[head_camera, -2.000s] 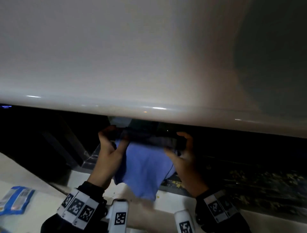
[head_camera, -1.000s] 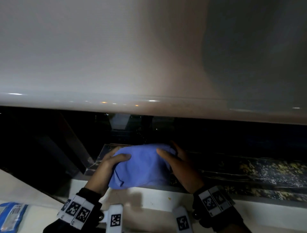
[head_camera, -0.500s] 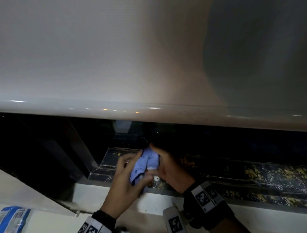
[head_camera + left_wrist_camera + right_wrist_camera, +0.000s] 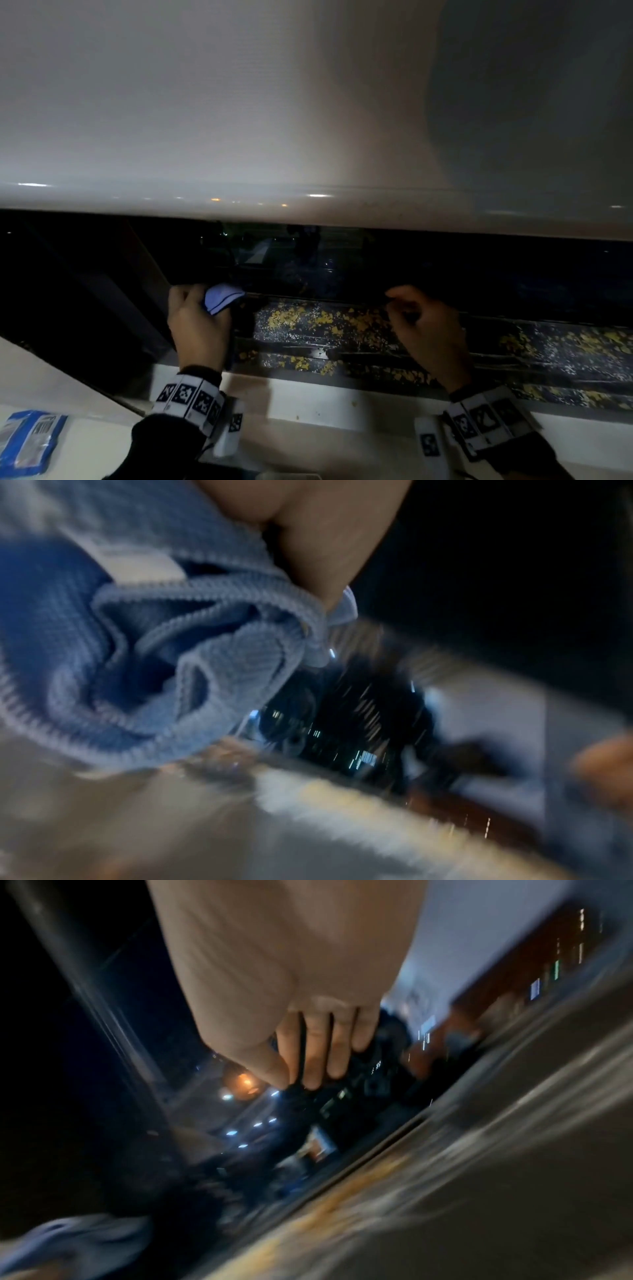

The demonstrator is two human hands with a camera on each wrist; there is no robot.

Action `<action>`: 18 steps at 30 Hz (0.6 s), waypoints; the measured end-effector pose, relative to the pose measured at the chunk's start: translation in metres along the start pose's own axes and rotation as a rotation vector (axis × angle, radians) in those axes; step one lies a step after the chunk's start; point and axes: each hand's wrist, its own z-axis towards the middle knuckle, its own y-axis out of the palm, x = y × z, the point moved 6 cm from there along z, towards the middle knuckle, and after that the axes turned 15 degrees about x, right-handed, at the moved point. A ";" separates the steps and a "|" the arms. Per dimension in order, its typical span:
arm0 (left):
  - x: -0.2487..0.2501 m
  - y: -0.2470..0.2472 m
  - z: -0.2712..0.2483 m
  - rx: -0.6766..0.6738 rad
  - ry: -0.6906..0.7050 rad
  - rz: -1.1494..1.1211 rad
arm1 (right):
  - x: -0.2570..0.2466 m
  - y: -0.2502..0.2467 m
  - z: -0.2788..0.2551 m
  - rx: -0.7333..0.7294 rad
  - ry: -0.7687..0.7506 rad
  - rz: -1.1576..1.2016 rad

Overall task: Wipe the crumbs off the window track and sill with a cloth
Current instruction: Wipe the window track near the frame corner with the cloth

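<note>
- Blue cloth [image 4: 222, 299] was bunched in your left grip [image 4: 198, 329], fingers curled round it, at the left end of the track [image 4: 342, 344].
- Yellow crumbs [image 4: 298, 317] lay scattered along the track, from beside the cloth rightward.
- Your right grip [image 4: 428, 332] hung over the track, well apart from the left, fingers loosely curled, holding nothing.
- A few crumbs dotted the white sill [image 4: 308, 401].

Head camera sits high, tipped forward and down: blind [image 4: 308, 102] across the top, window track [image 4: 342, 329] below. Left wrist view is tucked under the left hand [image 4: 197, 329], lens almost against the bunched cloth [image 4: 137, 656], facing the glass [image 4: 308, 260]. Right wrist view runs along the right hand [image 4: 428, 332], past its curled fingers [image 4: 318, 1047], to that same glass, and the cloth shows in its lower-left corner too.
</note>
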 end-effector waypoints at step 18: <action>-0.039 0.079 -0.027 -0.380 0.243 0.217 | 0.113 -0.024 -0.013 0.006 0.107 -0.093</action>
